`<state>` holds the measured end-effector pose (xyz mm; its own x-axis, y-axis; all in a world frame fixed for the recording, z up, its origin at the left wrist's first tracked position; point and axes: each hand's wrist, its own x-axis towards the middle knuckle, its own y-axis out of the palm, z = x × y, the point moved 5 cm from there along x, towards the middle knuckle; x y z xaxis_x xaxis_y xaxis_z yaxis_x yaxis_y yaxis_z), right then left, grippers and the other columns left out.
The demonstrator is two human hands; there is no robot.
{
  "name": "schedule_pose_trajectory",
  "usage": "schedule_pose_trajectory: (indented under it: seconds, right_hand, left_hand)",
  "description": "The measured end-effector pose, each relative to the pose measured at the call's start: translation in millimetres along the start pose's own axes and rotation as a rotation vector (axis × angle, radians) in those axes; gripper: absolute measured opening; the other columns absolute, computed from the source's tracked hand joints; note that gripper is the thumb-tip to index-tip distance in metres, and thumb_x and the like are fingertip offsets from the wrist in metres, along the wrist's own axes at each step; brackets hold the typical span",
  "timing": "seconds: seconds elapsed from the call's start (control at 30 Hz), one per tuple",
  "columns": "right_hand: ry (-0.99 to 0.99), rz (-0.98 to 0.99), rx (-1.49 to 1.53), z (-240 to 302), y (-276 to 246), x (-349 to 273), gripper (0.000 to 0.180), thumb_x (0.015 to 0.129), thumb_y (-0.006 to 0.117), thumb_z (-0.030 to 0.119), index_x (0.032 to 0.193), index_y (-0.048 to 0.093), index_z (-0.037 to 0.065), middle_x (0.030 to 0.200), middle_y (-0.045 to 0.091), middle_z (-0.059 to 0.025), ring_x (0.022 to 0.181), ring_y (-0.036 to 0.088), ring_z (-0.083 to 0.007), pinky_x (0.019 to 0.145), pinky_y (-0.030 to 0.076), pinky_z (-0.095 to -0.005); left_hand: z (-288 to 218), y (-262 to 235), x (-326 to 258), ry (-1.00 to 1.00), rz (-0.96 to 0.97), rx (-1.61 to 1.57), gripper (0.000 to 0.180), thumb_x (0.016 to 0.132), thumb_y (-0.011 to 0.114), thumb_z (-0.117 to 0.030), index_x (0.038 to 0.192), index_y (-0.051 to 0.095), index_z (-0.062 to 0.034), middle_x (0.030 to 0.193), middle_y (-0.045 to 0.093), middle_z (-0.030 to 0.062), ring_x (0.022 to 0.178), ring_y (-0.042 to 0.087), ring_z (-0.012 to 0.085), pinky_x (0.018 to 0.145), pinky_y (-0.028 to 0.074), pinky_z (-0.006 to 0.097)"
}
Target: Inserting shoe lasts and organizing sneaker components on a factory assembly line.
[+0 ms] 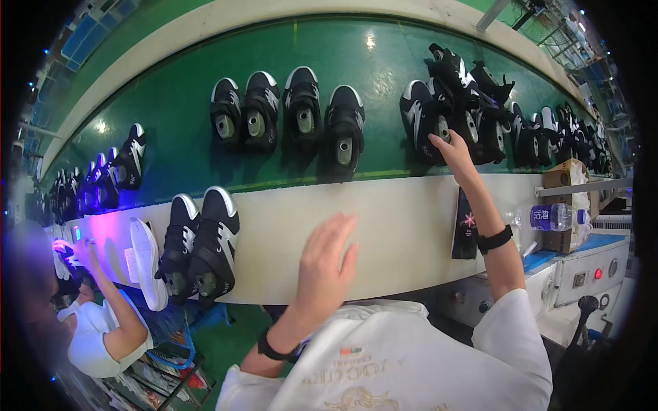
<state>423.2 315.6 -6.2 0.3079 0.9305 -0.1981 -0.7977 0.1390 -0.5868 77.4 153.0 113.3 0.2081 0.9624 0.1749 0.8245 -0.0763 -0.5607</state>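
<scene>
My right hand (455,152) reaches to the far right and closes on the heel end of a black-and-white shoe upper (419,109), which sits on a last at the edge of a clustered group. My left hand (327,264) hovers over the white ledge (274,226), holding nothing, its fingers stretched out. Farther ahead, several similar shoe uppers (301,103) stand in a row on the green surface (178,164), heels toward me. Two more shoe uppers (214,240) stand side by side on the ledge to the left.
Left of that pair lies a white sole (147,264). A co-worker (110,335) sits at the far left under purple light. On the right are a black patterned packet (465,226), a plastic bottle (552,217), a cardboard box (558,177) and a control panel (589,275) with a red button.
</scene>
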Motion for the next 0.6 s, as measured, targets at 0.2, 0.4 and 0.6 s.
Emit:
schedule_pose_trajectory:
  seconds: [0.2, 0.4, 0.6]
  right_hand:
    - [0.089, 0.321, 0.224, 65.2, 0.2, -113.1, 0.031, 0.093, 0.067, 0.023, 0.112, 0.065, -0.002, 0.092, 0.070, -0.0031, 0.083, 0.065, -0.0092, 0.075, 0.051, -0.0247]
    - [-0.044, 0.670, 0.149, 97.2, 53.5, -244.5, 0.035, 0.100, 0.055, 0.009, 0.132, 0.053, -0.003, 0.110, 0.067, -0.0151, 0.089, 0.068, -0.0201, 0.077, 0.054, -0.0315]
    - [-0.390, 0.618, 0.500, 121.0, 64.9, -235.7, 0.038, 0.099, 0.045, -0.004, 0.135, 0.055, 0.003, 0.099, 0.070, -0.0094, 0.083, 0.066, -0.0160, 0.072, 0.054, -0.0291]
  left_hand:
    - [7.9, 11.8, -37.2, -0.085, 0.094, -0.193, 0.056, 0.092, 0.067, -0.013, 0.141, 0.045, 0.0038, 0.141, 0.049, 0.0292, 0.132, 0.047, 0.0430, 0.107, 0.042, 0.047]
    - [12.0, 26.1, -53.0, -0.239, 0.200, -0.055, 0.091, 0.089, 0.071, -0.019, 0.153, 0.011, 0.0059, 0.154, 0.023, 0.0360, 0.141, 0.032, 0.0501, 0.111, 0.037, 0.048]
    - [33.8, -13.1, -79.5, -0.287, 0.210, -0.122, 0.077, 0.085, 0.067, -0.002, 0.152, 0.028, 0.0000, 0.147, 0.041, 0.0295, 0.136, 0.042, 0.0444, 0.112, 0.037, 0.045]
